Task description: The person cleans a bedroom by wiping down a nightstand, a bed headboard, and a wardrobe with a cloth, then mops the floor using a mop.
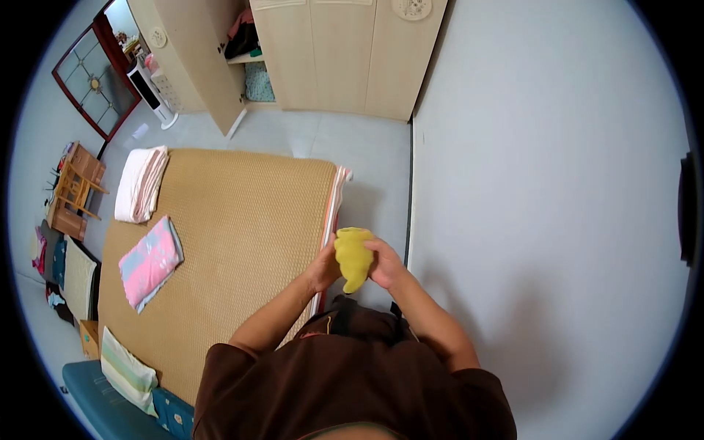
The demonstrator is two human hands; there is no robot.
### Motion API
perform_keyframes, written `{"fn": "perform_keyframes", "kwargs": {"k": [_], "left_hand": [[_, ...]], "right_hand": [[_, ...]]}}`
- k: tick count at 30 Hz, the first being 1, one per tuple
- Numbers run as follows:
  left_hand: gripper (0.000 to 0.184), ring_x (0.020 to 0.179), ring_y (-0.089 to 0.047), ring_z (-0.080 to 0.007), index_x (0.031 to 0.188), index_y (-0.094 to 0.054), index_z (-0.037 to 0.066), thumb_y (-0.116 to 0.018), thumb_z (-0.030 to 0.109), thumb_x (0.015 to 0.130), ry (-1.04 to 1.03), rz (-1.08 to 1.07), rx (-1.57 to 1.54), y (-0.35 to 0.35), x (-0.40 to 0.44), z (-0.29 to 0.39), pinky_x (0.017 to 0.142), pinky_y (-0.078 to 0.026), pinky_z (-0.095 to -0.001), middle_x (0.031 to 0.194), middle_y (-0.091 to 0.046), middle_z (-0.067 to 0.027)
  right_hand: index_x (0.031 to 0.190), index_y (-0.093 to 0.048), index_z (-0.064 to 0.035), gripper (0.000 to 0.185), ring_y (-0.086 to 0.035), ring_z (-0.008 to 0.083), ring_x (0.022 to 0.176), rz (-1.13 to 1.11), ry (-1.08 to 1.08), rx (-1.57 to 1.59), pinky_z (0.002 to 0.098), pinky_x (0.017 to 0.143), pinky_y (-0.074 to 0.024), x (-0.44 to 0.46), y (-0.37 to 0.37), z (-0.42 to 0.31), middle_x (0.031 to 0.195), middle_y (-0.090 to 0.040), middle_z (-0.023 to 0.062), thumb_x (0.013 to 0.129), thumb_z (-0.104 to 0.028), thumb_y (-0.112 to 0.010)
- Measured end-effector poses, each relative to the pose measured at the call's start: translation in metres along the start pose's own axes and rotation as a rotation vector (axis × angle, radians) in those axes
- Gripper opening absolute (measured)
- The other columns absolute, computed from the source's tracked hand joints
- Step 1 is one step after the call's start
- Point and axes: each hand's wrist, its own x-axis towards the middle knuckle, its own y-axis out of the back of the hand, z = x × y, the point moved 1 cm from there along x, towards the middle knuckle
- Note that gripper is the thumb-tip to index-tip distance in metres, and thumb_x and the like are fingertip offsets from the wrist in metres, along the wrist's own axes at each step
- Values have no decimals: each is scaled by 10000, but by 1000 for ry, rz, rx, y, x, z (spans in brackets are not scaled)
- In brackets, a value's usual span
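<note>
A yellow, soft-looking item, wide at the top and tapering to a curled tip below, is held in front of my body near the bed's right edge. My left hand grips its left side, and my right hand grips its right side with the thumb on its front. Below it, a dark bag lies against my brown shirt. What the yellow item is, I cannot tell for certain.
The bed bears a folded white blanket, a pink-and-grey folded cloth and a pillow. A wardrobe with one open door stands ahead. The wall is at my right.
</note>
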Motion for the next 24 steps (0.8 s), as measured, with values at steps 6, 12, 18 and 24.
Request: {"fn": "perform_keyframes", "kwargs": {"k": [6, 12, 18, 24], "left_hand": [[464, 1194, -567, -182, 1344, -529, 73, -556, 377, 993, -117, 93, 166, -3, 114, 71, 1058, -399, -375, 1280, -620, -63], [377, 1115, -596, -169, 1248, -585, 67, -568, 346, 995, -98, 91, -3, -36, 233, 140, 974, -457, -340, 1186, -647, -67], [333, 990, -602, -162, 1217, -592, 53, -590, 297, 990, -372, 520, 494, -18, 377, 229, 836, -506, -323, 1109, -638, -56], [272, 903, -552, -129, 1170, -624, 48, -623, 224, 963, -957, 837, 778, -30, 428, 317, 681, -460, -266, 1038, -608, -56]], "right_hand": [[1255, -536, -43, 362, -604, 200, 1096, 276, 260, -366, 373, 948, -506, 54, 91, -106, 1179, -618, 93, 929, -173, -624], [1369, -489, -111, 476, -559, 196, 1200, 257, 44, -295, 397, 994, -477, 143, 144, -168, 1323, -567, 41, 979, -361, -596], [1404, -479, -129, 484, -562, 273, 1237, -153, -122, 169, 479, 1024, -488, 258, 106, -289, 1380, -556, 93, 999, -384, -550], [1332, -527, -60, 418, -650, 217, 1097, 1, -66, 161, 386, 952, -534, 375, 137, -357, 1225, -655, 88, 987, -289, -589]]}}
